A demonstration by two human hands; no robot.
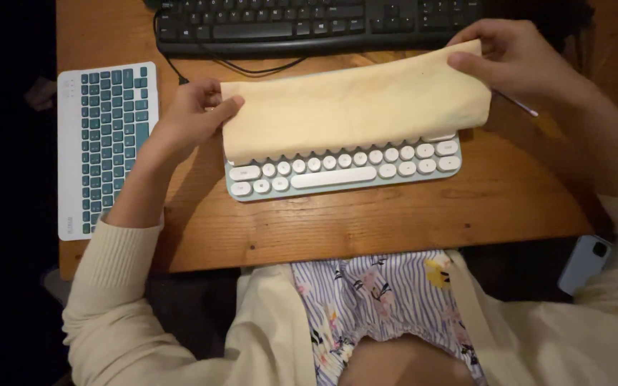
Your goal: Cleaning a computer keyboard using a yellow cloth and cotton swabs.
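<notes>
A pale yellow cloth (352,107) lies stretched over the upper rows of a small light-blue keyboard with round white keys (345,175) on a wooden table (395,221). My left hand (191,118) pinches the cloth's left end. My right hand (513,61) grips its upper right corner. Only the keyboard's two front rows show below the cloth.
A black full-size keyboard (309,25) with a cable sits at the table's far edge. A white keyboard with teal keys (107,146) lies turned sideways at the left edge. A thin pen-like stick (520,106) pokes out under my right hand. A phone (584,263) rests by my right elbow.
</notes>
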